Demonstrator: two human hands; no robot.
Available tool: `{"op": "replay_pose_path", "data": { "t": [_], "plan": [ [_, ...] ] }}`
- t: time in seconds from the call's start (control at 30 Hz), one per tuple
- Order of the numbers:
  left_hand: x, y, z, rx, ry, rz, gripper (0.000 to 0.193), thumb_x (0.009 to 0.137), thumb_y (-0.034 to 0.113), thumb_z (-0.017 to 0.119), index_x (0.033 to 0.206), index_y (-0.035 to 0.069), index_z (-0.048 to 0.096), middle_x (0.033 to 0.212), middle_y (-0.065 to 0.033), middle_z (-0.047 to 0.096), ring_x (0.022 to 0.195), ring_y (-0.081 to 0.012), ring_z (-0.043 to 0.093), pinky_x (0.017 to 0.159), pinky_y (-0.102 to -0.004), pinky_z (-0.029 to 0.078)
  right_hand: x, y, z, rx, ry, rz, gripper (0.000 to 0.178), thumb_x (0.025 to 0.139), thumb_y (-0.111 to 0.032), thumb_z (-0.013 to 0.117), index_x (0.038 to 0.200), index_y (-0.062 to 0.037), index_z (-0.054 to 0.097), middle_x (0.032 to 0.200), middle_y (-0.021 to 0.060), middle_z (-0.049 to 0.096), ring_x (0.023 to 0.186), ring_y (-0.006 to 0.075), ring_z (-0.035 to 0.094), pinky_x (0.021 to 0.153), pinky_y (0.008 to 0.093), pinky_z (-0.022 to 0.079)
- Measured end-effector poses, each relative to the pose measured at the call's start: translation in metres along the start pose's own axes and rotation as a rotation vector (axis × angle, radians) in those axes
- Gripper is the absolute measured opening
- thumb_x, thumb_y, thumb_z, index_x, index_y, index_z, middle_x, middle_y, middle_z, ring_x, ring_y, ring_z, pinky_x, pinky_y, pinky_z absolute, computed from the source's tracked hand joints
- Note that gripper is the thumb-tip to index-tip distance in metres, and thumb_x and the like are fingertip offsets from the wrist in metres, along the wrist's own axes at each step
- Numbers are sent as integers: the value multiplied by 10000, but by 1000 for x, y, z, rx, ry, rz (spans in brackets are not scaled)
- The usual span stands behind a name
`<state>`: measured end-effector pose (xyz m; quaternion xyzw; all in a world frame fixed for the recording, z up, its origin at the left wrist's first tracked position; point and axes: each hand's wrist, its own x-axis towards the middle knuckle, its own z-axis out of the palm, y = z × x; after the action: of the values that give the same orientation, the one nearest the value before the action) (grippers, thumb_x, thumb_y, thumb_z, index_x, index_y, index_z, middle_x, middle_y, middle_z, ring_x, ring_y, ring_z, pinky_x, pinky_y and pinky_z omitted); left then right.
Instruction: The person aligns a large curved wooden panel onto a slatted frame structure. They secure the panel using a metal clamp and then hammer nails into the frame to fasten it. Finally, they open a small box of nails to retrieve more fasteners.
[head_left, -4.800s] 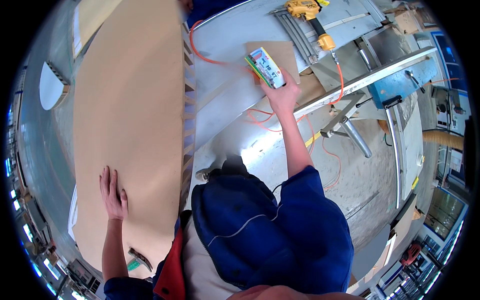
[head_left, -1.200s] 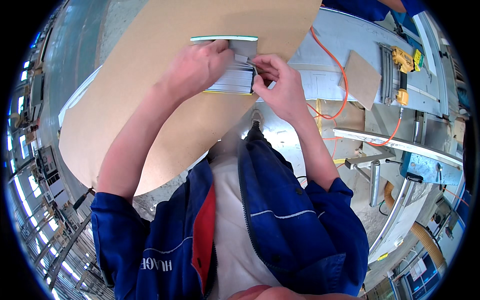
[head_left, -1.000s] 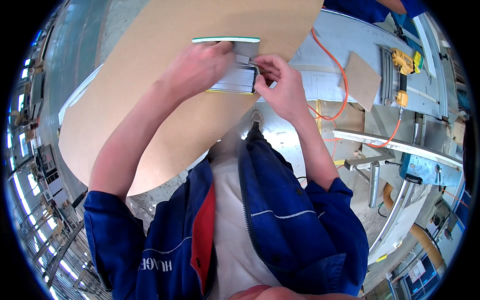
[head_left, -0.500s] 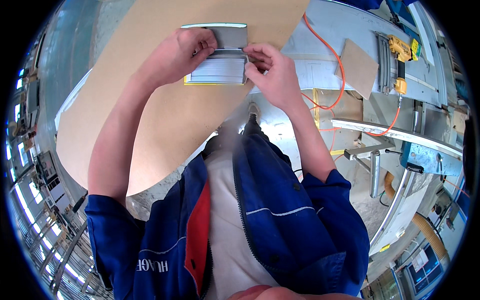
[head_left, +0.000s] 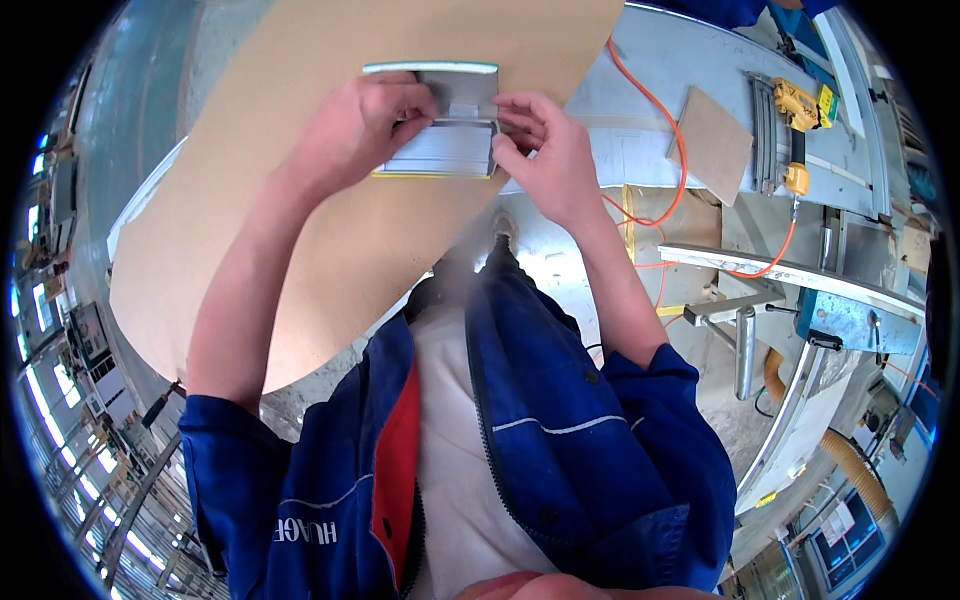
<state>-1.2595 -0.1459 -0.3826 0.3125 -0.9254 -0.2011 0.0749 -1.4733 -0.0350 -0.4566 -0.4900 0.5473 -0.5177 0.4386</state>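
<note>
A small open carton [head_left: 445, 172] with a yellow near edge lies on the large brown board in front of me. Rows of thin silvery strips [head_left: 450, 150] fill it, likely staples or brads. Its grey lid [head_left: 465, 88] is folded back on the far side, and a small pale patch shows near the fold. My left hand [head_left: 385, 115] pinches at the carton's left end by the fold, hiding that corner. My right hand [head_left: 545, 140] has its thumb and bent fingers at the carton's right edge, closed on that side.
The brown board [head_left: 230, 260] has a curved edge. To the right, on the grey bench, lie a brown panel piece [head_left: 712, 145] and a yellow-and-black air nailer [head_left: 797, 130] with an orange hose [head_left: 680, 130]. A metal rail [head_left: 790, 270] is nearer on the right.
The carton sits slightly lower in the picture. My left hand has shifted a little nearer and right. The strips look brighter, and a pale patch now shows by the lid's fold.
</note>
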Motion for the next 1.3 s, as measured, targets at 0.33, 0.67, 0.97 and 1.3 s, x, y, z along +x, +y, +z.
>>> {"op": "replay_pose_path", "data": {
  "t": [0.33,0.67,0.97,1.3],
  "plan": [
    [-39,29,13,-129,509,-84,252,891,-36,732,1133,34,744,935,-94,730,827,-240,708,778,-335,576,0,-24,-12,-120,-132,41,750,767,-172,891,1399,15,533,1296,241,629,1011,292,727,884,379,620],
    [-43,19,44,-306,221,-204,430,970,94,642,1395,31,620,1440,-185,576,1318,-333,572,1095,-423,469,2,-16,-22,-261,-229,-222,638,707,-177,895,1292,-77,661,1309,168,661,1193,357,637,1015,425,524],
    [-49,13,53,-189,192,-56,594,861,179,808,1423,118,624,1458,-155,522,1308,-368,546,1061,-453,494,-5,-8,-20,-344,-237,-293,530,745,-143,847,1230,-69,646,1326,167,641,1228,360,615,1026,432,512],
    [-88,24,57,-141,201,73,591,849,43,809,1408,142,644,1379,-170,547,1255,-363,538,1049,-448,480,-39,4,20,-397,-65,-587,250,703,-157,809,861,-85,629,958,121,659,1005,343,639,880,447,512]
  ]
}}
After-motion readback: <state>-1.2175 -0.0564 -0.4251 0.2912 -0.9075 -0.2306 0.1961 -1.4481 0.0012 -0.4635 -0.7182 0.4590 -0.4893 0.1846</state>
